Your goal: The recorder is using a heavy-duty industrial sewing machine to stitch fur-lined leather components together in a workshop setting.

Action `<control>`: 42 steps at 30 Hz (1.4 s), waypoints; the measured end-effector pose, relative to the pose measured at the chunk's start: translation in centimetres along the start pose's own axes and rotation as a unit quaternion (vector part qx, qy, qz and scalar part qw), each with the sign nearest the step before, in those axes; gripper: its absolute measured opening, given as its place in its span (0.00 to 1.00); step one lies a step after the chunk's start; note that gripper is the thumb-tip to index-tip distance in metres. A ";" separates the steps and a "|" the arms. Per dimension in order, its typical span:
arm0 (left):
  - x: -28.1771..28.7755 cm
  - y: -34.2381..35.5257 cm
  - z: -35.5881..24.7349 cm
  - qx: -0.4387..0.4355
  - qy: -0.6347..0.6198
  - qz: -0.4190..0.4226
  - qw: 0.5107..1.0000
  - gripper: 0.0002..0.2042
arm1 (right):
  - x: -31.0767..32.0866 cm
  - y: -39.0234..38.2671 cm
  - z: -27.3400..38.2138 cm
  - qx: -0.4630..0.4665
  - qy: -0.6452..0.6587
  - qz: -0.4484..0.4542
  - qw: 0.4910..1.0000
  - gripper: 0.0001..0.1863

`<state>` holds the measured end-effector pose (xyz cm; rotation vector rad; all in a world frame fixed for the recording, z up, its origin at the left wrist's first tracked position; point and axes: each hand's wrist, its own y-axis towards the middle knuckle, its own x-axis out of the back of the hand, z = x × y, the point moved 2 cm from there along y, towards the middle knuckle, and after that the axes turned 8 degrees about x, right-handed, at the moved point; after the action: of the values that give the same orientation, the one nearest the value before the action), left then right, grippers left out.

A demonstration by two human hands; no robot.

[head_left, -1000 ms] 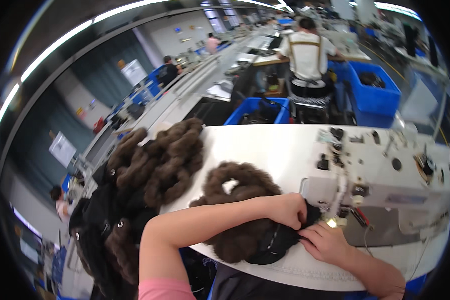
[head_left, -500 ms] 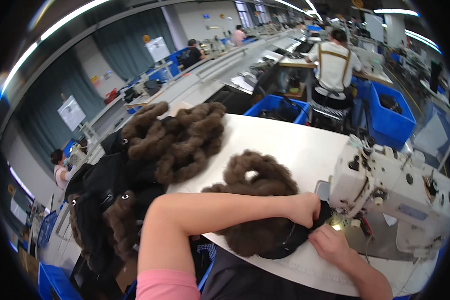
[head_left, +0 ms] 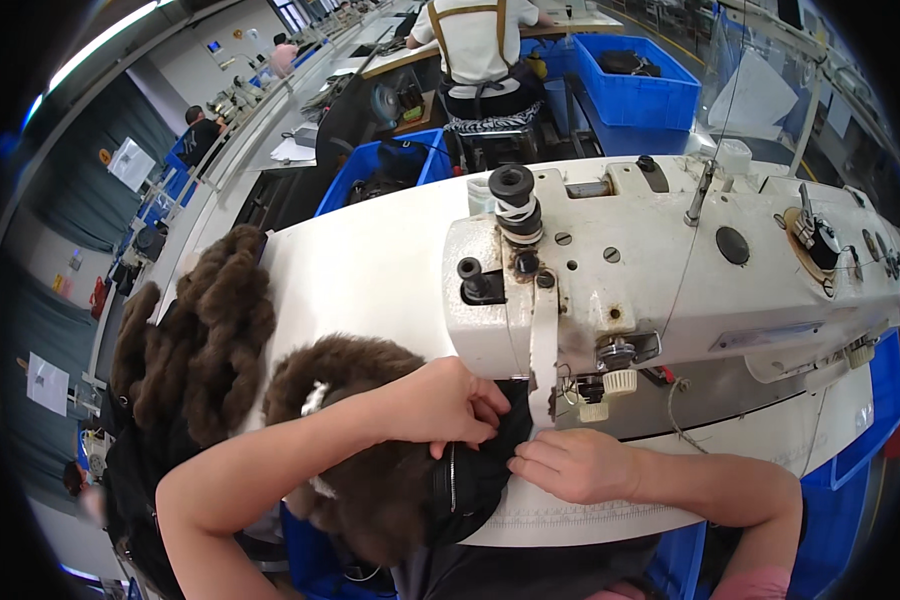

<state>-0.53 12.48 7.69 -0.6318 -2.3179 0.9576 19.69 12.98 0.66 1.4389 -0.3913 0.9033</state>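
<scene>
A black garment piece (head_left: 482, 470) with a metal zipper lies under the head of a white sewing machine (head_left: 650, 250). Thick brown fur trim (head_left: 355, 365) is bunched at its left, partly behind my left forearm. My left hand (head_left: 455, 405) reaches across the fur, its bent fingers closed on the black cloth just left of the machine's needle area. Close by on the right, my right hand (head_left: 575, 465) pinches the cloth's right edge, fingers pressed together. The needle and presser foot are hidden behind the machine head.
More brown fur trims (head_left: 205, 340) on black garments are heaped at the left of the white table (head_left: 360, 245). Blue bins (head_left: 635, 95) stand beyond the machine. A person (head_left: 475, 45) sits ahead with their back to me. A loose cord (head_left: 678, 415) lies under the machine arm.
My view has swung right and closer, so the sewing machine looks larger and more central. Both hands stay on the black cloth, and its zipper now shows more plainly.
</scene>
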 end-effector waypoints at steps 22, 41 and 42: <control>-1.4 -1.3 -1.3 -0.097 0.054 -0.160 0.981 0.09 | 0.0 0.4 1.5 -0.061 -0.113 0.035 0.991 0.16; -1.7 -1.4 -1.1 -0.127 0.249 -0.203 0.939 0.10 | -0.5 0.5 2.5 -0.033 -0.199 0.054 0.978 0.20; -1.7 -1.5 -1.3 -0.101 0.251 -0.202 0.941 0.10 | -0.5 0.5 2.6 -0.036 -0.200 0.051 0.978 0.20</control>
<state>1.21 11.11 9.05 -0.3932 -1.9785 0.3198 19.74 10.34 1.06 1.5437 -0.7975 0.6681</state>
